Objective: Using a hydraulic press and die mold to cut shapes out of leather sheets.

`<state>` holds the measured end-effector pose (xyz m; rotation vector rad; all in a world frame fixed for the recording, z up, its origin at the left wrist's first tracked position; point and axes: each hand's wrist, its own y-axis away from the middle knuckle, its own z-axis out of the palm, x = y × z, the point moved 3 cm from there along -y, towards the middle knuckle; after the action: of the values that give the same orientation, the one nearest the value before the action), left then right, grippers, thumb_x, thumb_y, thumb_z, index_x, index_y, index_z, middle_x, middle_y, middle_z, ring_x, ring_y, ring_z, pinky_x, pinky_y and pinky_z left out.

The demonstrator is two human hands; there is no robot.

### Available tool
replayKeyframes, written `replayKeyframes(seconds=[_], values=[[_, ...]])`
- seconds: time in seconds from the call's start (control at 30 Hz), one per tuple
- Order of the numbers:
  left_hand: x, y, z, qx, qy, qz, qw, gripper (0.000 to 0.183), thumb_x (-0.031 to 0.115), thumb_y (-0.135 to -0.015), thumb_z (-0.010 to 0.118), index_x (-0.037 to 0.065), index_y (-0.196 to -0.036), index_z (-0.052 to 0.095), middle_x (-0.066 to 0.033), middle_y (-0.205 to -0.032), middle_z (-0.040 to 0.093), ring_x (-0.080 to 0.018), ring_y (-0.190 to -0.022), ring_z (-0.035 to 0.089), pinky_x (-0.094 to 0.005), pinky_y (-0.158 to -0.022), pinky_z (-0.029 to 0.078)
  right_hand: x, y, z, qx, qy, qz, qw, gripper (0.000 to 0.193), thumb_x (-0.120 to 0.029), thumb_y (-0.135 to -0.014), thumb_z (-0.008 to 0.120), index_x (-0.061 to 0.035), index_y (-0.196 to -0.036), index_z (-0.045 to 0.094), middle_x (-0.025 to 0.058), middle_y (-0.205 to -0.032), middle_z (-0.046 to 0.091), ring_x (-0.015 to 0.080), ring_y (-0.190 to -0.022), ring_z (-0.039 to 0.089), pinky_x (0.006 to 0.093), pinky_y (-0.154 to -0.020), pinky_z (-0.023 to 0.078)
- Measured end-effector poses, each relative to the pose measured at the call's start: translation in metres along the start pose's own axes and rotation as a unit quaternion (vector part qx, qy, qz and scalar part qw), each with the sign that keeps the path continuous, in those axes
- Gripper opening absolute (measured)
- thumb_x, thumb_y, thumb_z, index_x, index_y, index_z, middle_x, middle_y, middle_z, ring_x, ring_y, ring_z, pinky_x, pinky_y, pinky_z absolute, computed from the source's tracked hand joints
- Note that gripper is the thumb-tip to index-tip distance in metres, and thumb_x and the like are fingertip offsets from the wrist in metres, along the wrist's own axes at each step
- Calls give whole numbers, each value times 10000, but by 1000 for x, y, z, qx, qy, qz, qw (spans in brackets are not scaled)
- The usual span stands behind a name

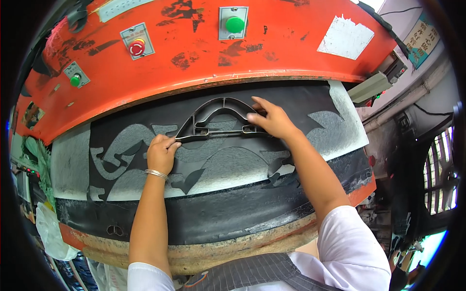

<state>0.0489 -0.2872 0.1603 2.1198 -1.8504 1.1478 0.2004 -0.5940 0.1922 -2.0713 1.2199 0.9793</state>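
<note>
An arched metal cutting die, with a narrow crossbar and thin upright walls, lies on a dark sheet that looks like leather or a similar material. The fingers of my left hand pinch the die's left tip. At its right side, my right hand holds the curved wall, thumb and index finger spread over it and the other fingers partly hidden. Curved shapes are cut out of the sheet, and a pale grey, worn board shows through the gaps. Dark scraps lie near the front.
Behind the sheet rises an orange-red machine front with a red knob and green buttons. A black ledge runs along the near side. Small metal rings rest on it at left. A plastic bag hangs at the left.
</note>
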Motion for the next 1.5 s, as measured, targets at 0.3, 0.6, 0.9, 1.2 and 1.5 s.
replayKeyframes(seconds=[0.3,0.6,0.9,1.2,1.5], values=[[7,-7,1,19,9,-22,1000,137,132,-771,729,13,-840,726,-88,-804,638,-231,-733,625,-320,-671,475,25,37,-9,2,216,-146,965,681,-387,-829,689,-63,-1380,456,188,-1393,482,270,-953,627,439,-1148,235],[1,-3,4,0,24,-43,999,145,142,-755,745,32,-850,735,-81,-809,643,-252,-805,618,-352,-737,479,25,45,-5,-7,226,-132,965,684,-388,-828,689,-61,-1380,452,197,-1396,477,304,-1189,532,446,-1139,243],[-45,-17,-83,183,97,-58,977,228,208,-885,668,-20,-873,663,-75,-831,639,-196,-714,593,-328,-663,474,-31,55,-22,158,103,-151,970,827,-293,-732,815,-68,-1408,395,180,-1236,563,317,-1085,563,396,-922,446],[-30,-69,-225,306,-205,100,924,371,235,-994,514,5,-703,525,-87,-683,493,-212,-630,467,-340,-617,397,-149,-14,-30,310,-1,-152,938,374,-215,-806,762,-32,-973,483,70,-650,563,185,-591,561,313,-583,470],[78,134,-67,-200,122,-8,972,226,279,-854,672,83,-748,704,-123,-718,621,-299,-667,604,-403,-616,491,-100,160,47,-181,185,-190,947,606,-542,-749,715,-38,-1073,621,160,-938,637,348,-902,617,440,-804,487]])
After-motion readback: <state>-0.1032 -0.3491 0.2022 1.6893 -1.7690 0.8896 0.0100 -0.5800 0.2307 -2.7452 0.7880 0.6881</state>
